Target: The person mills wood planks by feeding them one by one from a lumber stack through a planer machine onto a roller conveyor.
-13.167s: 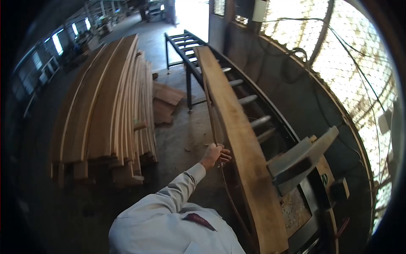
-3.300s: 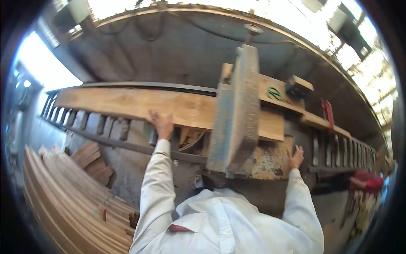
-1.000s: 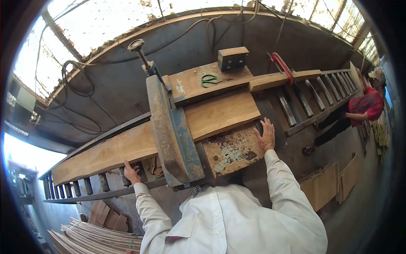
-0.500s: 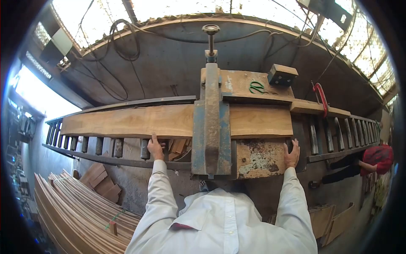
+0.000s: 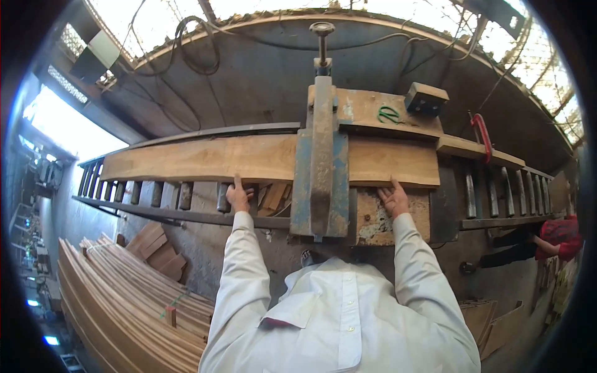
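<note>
A long wooden plank [image 5: 205, 158] lies lengthwise across the machine, passing beneath its blue, worn metal arm [image 5: 321, 155]. Left of that arm, my left hand [image 5: 239, 197] is at the plank's near edge, its index finger stretched against the wood and its thumb apart. On the other side my right hand [image 5: 394, 200] has its fingers spread, with the tips at the near edge of the plank and the palm over the paint-chipped machine table [image 5: 404, 224]. Neither hand is wrapped round the wood. The plank's middle is hidden under the arm.
Metal rollers [image 5: 155, 194] in a frame run out to both sides. A red clamp [image 5: 482, 138] grips a wooden fence [image 5: 463, 148] at right. Long strips of wood [image 5: 137, 292] are stacked at lower left. A person in a red top [image 5: 561, 236] is at far right.
My right hand has moved left, from the plank's right end to its near edge. My left hand stays at the near edge. The whole view has shifted slightly; the plank keeps its place on the machine.
</note>
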